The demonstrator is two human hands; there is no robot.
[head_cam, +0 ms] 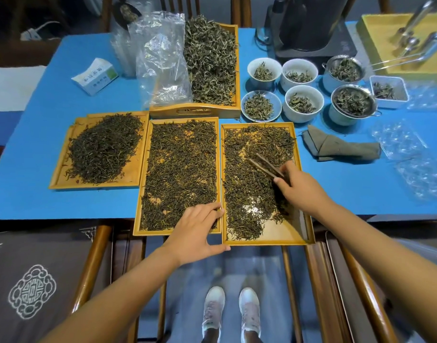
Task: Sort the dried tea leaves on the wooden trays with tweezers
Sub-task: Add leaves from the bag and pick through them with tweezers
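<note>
You are holding a pair of dark wooden tweezers in your right hand, fingers pinched around the near end, the two tips pointing up and to the left over the right tray. The tips are lying slightly apart just above the dried tea leaves; whether a leaf is caught between them you cannot tell from here.

Your left hand is resting flat and open on the near right corner of the middle tray, fingers spread over the rims where the two trays are touching, thumb reaching along the near edge of the right tray. It is gripping nothing.

The leaves are lying spread thinly across the middle and right trays, with bare wood showing at the near end of the right one. A third tray is sitting to the left with its leaves heaped in a mound, and a deeper handled tray behind is holding paler, larger leaves beside a clear plastic bag. All are sitting on the blue table, near its front edge.
</note>
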